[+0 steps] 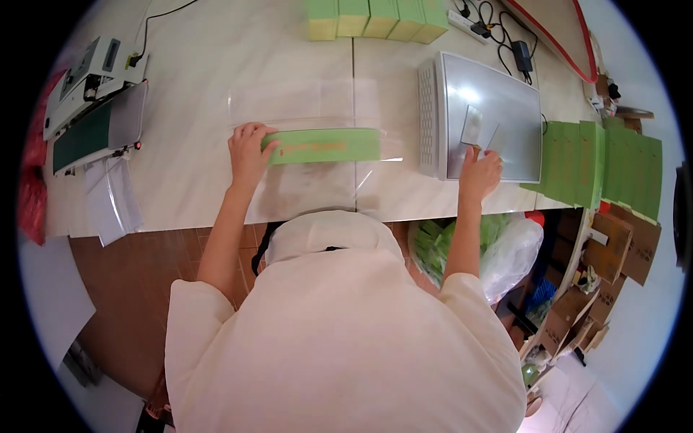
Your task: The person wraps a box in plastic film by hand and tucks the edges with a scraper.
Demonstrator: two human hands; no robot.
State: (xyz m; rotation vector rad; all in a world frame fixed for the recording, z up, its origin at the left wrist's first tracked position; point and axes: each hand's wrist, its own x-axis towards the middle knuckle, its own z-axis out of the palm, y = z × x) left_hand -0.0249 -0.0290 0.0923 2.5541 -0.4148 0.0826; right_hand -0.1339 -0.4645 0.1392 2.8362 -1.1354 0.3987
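Note:
A long green box with reddish lettering lies on the table in clear plastic film, which spreads out beyond it. At its left end is my left hand, thumb on the top and fingers curled around the end. My right hand is over the near part of a silver metal box-shaped machine with a slotted side. Its fingers pinch the brownish end of a flat grey scraper-like tool, whose blade lies over the shiny top.
Green boxes stand in a row at the back, with more at the right. A power strip and cables lie back right. On the left is a white-and-green machine near clear plastic sleeves. A plastic bag hangs below the front edge.

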